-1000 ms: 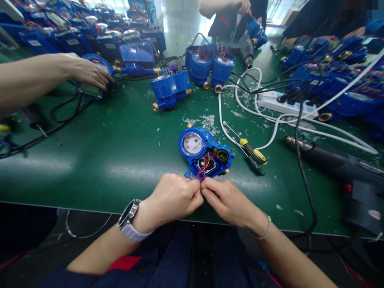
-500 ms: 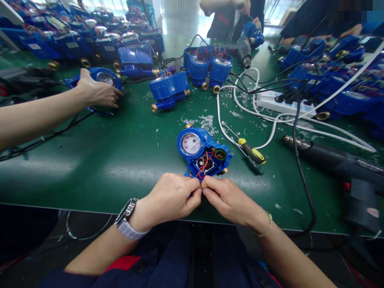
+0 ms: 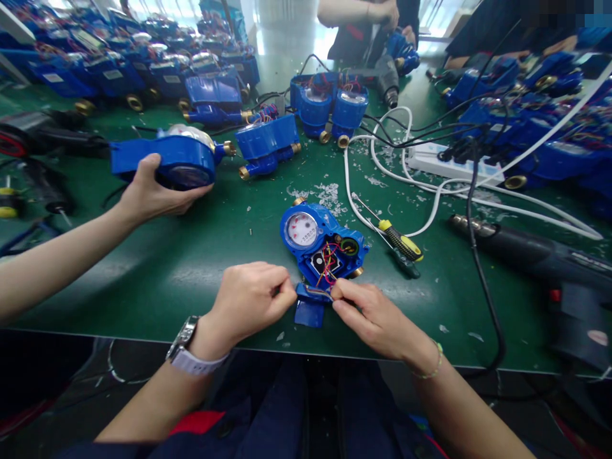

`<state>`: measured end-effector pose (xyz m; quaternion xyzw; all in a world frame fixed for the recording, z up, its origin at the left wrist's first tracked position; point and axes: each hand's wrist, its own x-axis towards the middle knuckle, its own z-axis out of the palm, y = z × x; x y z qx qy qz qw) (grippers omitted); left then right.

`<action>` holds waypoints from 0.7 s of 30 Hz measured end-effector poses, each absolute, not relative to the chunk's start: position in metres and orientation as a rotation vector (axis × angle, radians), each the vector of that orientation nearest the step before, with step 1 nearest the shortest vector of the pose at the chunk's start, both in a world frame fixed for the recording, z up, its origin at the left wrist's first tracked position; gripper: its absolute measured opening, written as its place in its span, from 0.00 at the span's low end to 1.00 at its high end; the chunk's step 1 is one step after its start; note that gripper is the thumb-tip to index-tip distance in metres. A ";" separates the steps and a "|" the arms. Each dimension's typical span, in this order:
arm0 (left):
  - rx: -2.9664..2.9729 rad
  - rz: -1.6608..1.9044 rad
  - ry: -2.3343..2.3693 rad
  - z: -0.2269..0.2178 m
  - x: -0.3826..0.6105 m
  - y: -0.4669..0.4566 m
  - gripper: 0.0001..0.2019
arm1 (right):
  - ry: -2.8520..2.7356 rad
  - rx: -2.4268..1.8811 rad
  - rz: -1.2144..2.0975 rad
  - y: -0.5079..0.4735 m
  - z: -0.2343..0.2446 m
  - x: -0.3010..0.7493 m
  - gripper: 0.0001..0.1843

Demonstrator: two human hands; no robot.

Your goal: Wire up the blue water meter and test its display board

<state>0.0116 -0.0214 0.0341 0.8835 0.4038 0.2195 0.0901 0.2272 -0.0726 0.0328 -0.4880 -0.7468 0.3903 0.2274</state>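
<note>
A blue water meter [image 3: 313, 223] lies open on the table in front of me, its round dial showing and red, yellow and dark wires [image 3: 327, 258] looped in its housing. Below it sits a small blue flap [image 3: 309, 312], with a strand of wires across its top. My right hand [image 3: 375, 315] pinches the end of those wires at the right of the flap. Left of the flap, my left hand [image 3: 253, 303] is closed, thumb against curled fingers; what it holds, if anything, is hidden.
A co-worker's hand [image 3: 153, 191] grips another blue meter [image 3: 176, 156] at left. A yellow-black screwdriver [image 3: 401, 241], a heat gun [image 3: 540, 255], a white power strip [image 3: 456, 167] and cables lie at right. Clear plastic scraps [image 3: 329, 197] litter the table; more meters stand behind.
My hands have moved apart, the left one leftward, uncovering the blue flap and wires. The co-worker's hand has tilted the other meter up and shifted it right.
</note>
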 end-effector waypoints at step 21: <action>1.826 0.757 0.966 0.014 0.030 -0.032 0.02 | -1.639 -1.370 0.893 -0.077 0.025 0.209 0.04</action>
